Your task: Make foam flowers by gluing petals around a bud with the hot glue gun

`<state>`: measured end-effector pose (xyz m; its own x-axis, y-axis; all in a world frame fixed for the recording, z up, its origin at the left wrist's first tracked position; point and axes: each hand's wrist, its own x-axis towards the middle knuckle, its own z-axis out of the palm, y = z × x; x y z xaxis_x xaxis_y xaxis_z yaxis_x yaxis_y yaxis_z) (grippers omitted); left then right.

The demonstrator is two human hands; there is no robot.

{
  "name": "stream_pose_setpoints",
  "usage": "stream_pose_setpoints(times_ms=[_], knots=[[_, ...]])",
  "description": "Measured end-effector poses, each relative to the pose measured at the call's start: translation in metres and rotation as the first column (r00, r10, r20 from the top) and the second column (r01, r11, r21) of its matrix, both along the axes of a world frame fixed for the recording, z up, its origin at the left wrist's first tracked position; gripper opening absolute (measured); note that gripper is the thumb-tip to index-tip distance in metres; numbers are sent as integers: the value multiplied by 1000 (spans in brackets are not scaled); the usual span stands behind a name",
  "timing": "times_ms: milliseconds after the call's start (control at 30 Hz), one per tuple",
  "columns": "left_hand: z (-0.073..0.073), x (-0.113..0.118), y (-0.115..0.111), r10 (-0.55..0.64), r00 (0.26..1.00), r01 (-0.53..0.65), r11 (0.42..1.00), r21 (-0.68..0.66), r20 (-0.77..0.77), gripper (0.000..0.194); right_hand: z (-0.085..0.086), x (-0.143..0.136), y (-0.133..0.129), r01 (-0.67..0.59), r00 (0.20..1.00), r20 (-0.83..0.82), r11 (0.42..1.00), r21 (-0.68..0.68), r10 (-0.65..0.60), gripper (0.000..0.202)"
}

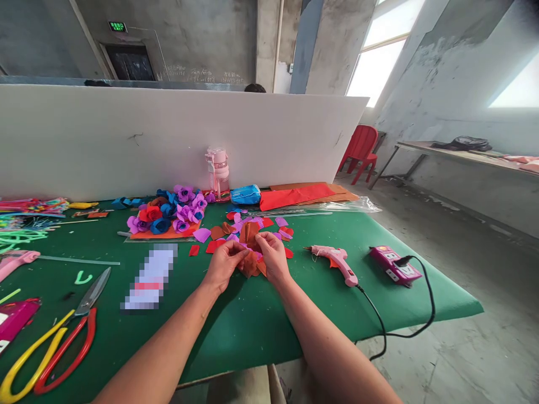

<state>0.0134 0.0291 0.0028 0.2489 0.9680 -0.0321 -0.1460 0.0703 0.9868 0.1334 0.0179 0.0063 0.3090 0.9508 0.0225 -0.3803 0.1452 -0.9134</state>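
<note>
From my remote post I see the left hand (225,262) and the right hand (274,257) close together, fingers of each clamped on brown paper (250,233) just above the tabletop (248,342). Pinching from both sides probably keeps such thin, floppy material under control; one part stands up between the hands, another hangs beneath.

Around them lie loose paper pieces (202,235) in purple, red and brown, spread, I judge, so single ones can be picked out. To the right, the glue gun (337,258) rests on its side, nozzle towards those pieces, likely within easy reach. Beyond it sits a maroon box (394,266) with a plug in it. Finished-looking paper flowers (168,212) are gathered at the back left, seemingly to leave the working area free. The scissors (93,294) lie at the left, handles towards the near edge, handy for grasping.

My fingertip view is poor: knuckles and folds cover the contact, and I can't tell whether the brown paper is one piece or several. A slip (150,278) is pixelated beyond reading. A second maroon box (17,322) is cut off at the left, and the cords drop out of sight past the tabletop's edge.
</note>
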Motion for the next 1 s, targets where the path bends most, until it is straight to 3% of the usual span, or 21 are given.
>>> stream_pose_setpoints(times_ms=[1000], knots=[[0,-1,0,0,1000,0,1000,-11,-3,34,4,-1,-5,-90,992,-93,996,4,90,20]])
